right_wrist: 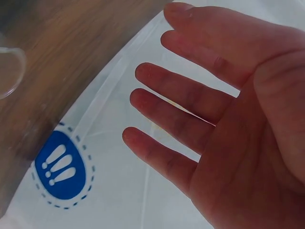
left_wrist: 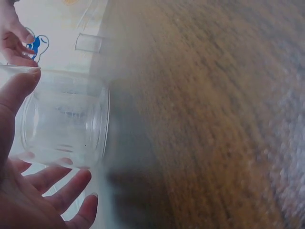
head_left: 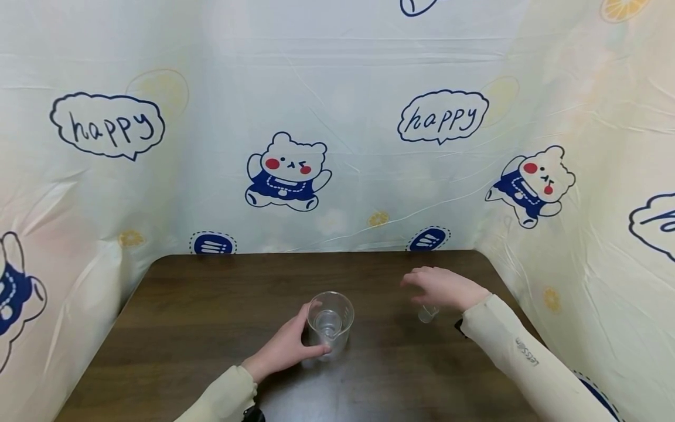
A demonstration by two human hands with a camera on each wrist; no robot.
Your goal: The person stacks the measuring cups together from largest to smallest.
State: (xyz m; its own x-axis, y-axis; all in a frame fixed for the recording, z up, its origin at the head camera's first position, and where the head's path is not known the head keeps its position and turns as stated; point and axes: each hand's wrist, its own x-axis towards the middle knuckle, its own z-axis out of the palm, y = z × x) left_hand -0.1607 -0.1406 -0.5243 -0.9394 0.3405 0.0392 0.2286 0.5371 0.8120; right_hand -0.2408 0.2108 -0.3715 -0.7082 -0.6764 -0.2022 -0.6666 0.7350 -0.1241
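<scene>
A large clear glass beaker [head_left: 345, 319] stands on the table, with what looks like a smaller glass vessel [head_left: 328, 323] inside it. My left hand [head_left: 285, 347] holds it from the left, thumb on the near side and fingers round the far side; the left wrist view shows the beaker [left_wrist: 66, 121] between thumb and fingers. Over to the right is a small clear glass [head_left: 428, 315], partly hidden by my right hand [head_left: 443, 287] above it. That hand holds nothing, and its fingers [right_wrist: 167, 157] are spread and relaxed in the right wrist view.
The dark wooden table [head_left: 227, 293] has rounded far corners. A pale printed cloth [head_left: 364, 176] with bears and "happy" bubbles hangs behind it and along both sides. In the right wrist view, a glass rim [right_wrist: 19, 62] shows at the left edge.
</scene>
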